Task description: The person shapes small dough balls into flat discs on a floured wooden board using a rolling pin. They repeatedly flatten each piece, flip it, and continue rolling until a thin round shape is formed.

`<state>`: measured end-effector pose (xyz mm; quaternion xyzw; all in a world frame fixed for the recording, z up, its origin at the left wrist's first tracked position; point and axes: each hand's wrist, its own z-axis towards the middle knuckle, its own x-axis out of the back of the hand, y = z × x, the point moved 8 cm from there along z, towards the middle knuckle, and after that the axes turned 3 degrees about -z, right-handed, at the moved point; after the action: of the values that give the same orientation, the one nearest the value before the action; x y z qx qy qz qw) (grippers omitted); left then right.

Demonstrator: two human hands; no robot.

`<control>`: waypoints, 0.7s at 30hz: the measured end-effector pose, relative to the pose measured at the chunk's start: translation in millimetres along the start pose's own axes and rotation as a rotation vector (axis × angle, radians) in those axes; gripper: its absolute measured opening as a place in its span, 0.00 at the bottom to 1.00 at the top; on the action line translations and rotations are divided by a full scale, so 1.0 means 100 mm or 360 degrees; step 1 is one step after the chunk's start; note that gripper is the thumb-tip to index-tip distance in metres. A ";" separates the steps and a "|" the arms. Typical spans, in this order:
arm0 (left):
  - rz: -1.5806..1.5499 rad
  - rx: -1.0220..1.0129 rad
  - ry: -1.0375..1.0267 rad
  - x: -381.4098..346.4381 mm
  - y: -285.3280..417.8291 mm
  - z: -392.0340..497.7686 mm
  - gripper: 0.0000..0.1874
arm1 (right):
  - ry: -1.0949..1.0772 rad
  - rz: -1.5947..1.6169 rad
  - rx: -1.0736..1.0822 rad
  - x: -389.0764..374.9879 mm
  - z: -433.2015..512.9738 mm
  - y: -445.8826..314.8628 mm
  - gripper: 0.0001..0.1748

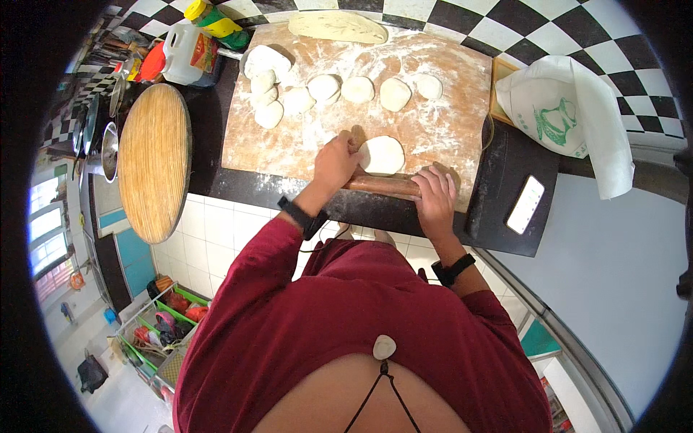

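Note:
On a floured wooden board (303, 146) lies a flattened round of dough (382, 155), just beyond a wooden rolling pin (383, 184). My left hand (337, 162) is at the pin's left end and touches or nearly touches the round's left edge; whether its fingers grip either is hard to tell. My right hand (435, 197) rests over the pin's right end with its fingers spread forward. Behind, several small dough rounds (357, 90) form a row, some overlapping at the left beside a bowl of flour (266, 63). A long dough piece (338, 27) lies at the board's far edge.
A round wooden lid or board (155, 162) stands left of the counter, near a plastic jug (187, 57) and a green-yellow bottle (219, 24). On the right are a white flour sack (557, 108) and a lit phone (525, 204) on the dark counter (498, 178).

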<state>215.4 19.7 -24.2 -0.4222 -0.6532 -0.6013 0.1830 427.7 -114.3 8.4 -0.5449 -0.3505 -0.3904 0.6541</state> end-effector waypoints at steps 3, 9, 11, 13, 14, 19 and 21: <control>0.0306 -0.0490 0.0439 0.17 0.18 -0.42 0.21 | -0.0166 -0.0285 0.0003 -0.10 0.11 0.05 0.25; 0.0806 -0.0421 0.0249 0.00 0.06 0.10 0.42 | -0.0307 -0.0682 0.0041 -0.32 1.11 0.26 0.43; 0.0803 -0.0506 0.0592 0.18 0.11 0.37 0.42 | -0.0054 -0.0714 0.0083 -0.30 1.53 0.33 0.43; 0.0744 -0.0319 0.0455 0.15 0.01 0.42 0.42 | -0.0078 -0.0696 0.0034 -0.34 1.52 0.39 0.43; 0.0650 -0.0340 0.0519 0.19 0.04 0.33 0.42 | 0.0037 -0.0688 0.0070 -0.29 1.46 0.36 0.43; 0.0743 -0.0260 -0.0161 -0.16 0.09 -0.49 0.50 | -0.0285 -0.0499 0.0038 -0.24 0.64 0.19 0.46; 0.0807 -0.0346 0.0100 0.00 0.15 -0.35 0.47 | -0.0210 -0.0527 0.0088 -0.19 0.83 0.16 0.46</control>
<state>217.3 -14.5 -7.3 -0.5705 -0.4522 -0.6158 0.3015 430.2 -28.2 -2.2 -0.4859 -0.4882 -0.4463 0.5713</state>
